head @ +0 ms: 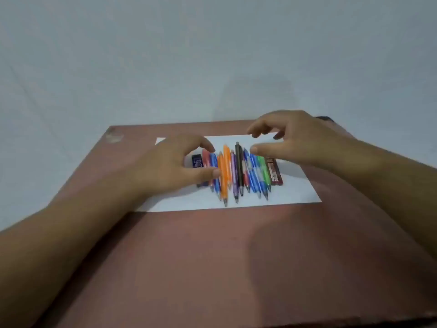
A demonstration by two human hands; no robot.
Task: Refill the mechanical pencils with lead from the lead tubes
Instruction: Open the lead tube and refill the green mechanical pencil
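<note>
Both hands (175, 166) hover over pencils (238, 171), fingers curled.

A row of mechanical pencils (236, 171) lies side by side, packed close, tips toward the viewer. From the left they are red, blue, two orange (224, 171), purple, black (240, 166), then red, blue and green (263, 169) ones. The black one reaches farthest back. At the right end lies a dark red lead tube (274, 171), just beside the green pencil. At the left end lies a dark blue lead tube (197, 160), partly hidden.
</note>
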